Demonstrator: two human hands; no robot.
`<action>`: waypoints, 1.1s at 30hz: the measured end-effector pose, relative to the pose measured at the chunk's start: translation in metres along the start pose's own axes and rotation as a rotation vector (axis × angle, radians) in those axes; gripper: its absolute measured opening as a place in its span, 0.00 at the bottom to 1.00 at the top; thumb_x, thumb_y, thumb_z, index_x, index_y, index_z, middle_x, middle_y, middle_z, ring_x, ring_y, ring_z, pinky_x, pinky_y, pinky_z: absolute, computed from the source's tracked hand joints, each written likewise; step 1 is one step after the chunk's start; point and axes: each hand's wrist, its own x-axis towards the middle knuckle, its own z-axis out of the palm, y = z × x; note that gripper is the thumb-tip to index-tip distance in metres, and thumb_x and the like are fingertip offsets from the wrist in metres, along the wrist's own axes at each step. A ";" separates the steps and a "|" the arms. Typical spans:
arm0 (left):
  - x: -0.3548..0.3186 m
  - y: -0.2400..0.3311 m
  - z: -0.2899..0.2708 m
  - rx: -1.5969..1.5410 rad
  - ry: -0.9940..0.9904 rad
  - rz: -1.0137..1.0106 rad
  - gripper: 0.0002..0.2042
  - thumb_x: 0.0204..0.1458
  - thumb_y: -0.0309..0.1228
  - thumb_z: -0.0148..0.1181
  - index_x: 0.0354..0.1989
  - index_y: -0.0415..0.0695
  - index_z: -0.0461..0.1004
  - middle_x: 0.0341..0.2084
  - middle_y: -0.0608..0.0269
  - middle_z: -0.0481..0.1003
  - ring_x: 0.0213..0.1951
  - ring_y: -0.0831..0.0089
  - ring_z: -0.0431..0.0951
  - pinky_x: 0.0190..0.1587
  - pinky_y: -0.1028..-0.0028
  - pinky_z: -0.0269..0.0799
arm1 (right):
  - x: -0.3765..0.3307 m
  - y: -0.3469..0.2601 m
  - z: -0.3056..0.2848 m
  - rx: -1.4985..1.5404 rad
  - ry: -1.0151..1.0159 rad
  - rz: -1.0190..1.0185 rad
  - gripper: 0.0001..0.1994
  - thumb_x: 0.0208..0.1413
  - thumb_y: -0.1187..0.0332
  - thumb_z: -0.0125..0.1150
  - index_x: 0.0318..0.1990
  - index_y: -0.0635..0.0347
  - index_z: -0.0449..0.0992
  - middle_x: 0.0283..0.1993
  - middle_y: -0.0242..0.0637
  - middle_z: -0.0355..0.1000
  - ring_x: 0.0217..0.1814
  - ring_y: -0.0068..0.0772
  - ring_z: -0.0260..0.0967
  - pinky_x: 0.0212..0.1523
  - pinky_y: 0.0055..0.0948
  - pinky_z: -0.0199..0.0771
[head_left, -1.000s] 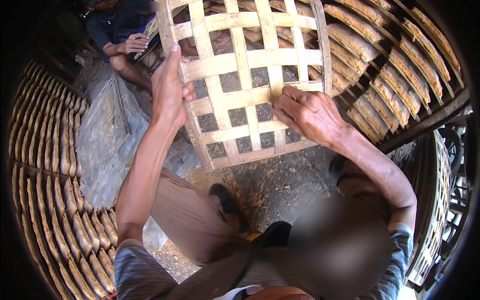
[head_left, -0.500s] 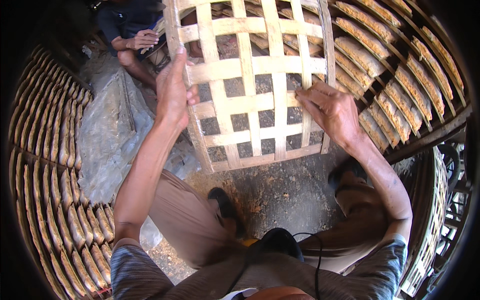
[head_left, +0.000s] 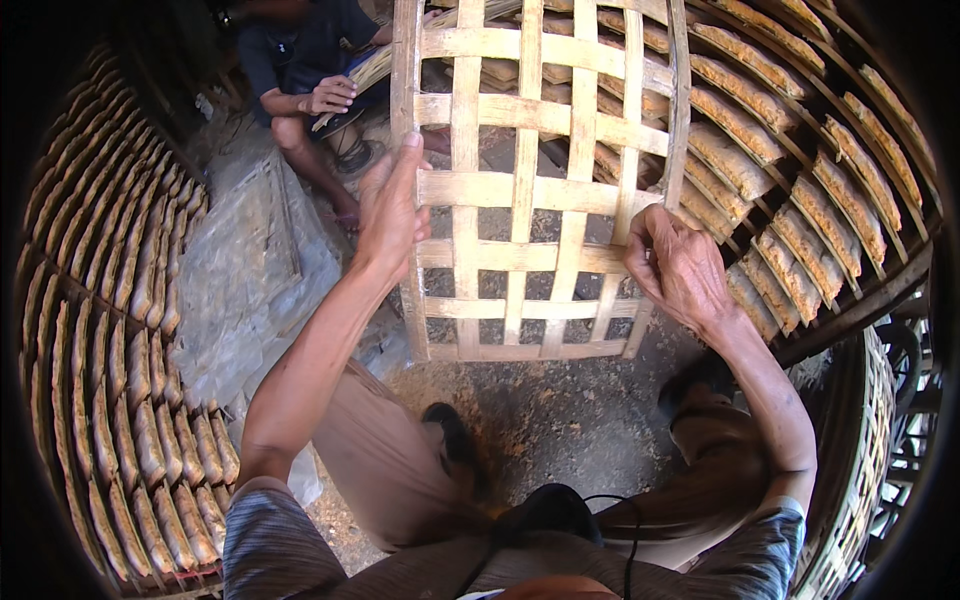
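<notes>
In front of me stands a woven bamboo rack point(head_left: 500, 255), its flat pale strips crossing in an open lattice between slim wooden side bars. My left hand point(head_left: 392, 212) is closed round the left bar, thumb pointing up along it and fingertips showing on the inner side. At the right bar, my right hand point(head_left: 680, 265) has its fingers curled and pinched on the end of a cross strip. Part of that bar is hidden behind the hand. The rack's top edge runs out of the picture.
Racks of orange-brown slabs line the left point(head_left: 140, 440) and the upper right point(head_left: 800, 200). Beyond the lattice sits a co-worker point(head_left: 320, 95) holding a bundle of thin strips point(head_left: 375, 65). Crumpled plastic sheeting point(head_left: 240, 270) lies at left. More woven racks point(head_left: 860, 470) stand at lower right.
The rack and both hands have shifted right in the picture, and the rack stands straighter. More of the co-worker and the strip bundle shows. Both hands keep their hold.
</notes>
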 end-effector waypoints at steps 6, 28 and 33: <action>0.002 -0.005 -0.002 0.103 -0.016 0.121 0.21 0.70 0.52 0.57 0.34 0.46 0.70 0.18 0.73 0.66 0.12 0.87 0.57 0.14 0.81 0.47 | 0.003 -0.015 -0.014 -0.112 -0.023 -0.119 0.18 0.69 0.58 0.63 0.29 0.58 0.70 0.17 0.38 0.67 0.14 0.43 0.69 0.17 0.42 0.69; -0.018 -0.018 0.017 0.302 -0.321 0.121 0.17 0.70 0.46 0.60 0.34 0.47 0.73 0.20 0.78 0.67 0.15 0.90 0.58 0.16 0.81 0.47 | 0.002 0.001 -0.015 0.255 -0.179 0.218 0.13 0.66 0.65 0.69 0.29 0.61 0.84 0.15 0.36 0.73 0.18 0.31 0.75 0.24 0.37 0.78; -0.011 -0.021 0.010 0.278 -0.331 0.062 0.16 0.70 0.45 0.60 0.35 0.47 0.73 0.20 0.78 0.67 0.16 0.90 0.58 0.17 0.81 0.47 | 0.004 -0.005 -0.010 0.363 0.168 0.260 0.21 0.73 0.62 0.60 0.26 0.63 0.80 0.10 0.31 0.66 0.09 0.27 0.66 0.08 0.31 0.63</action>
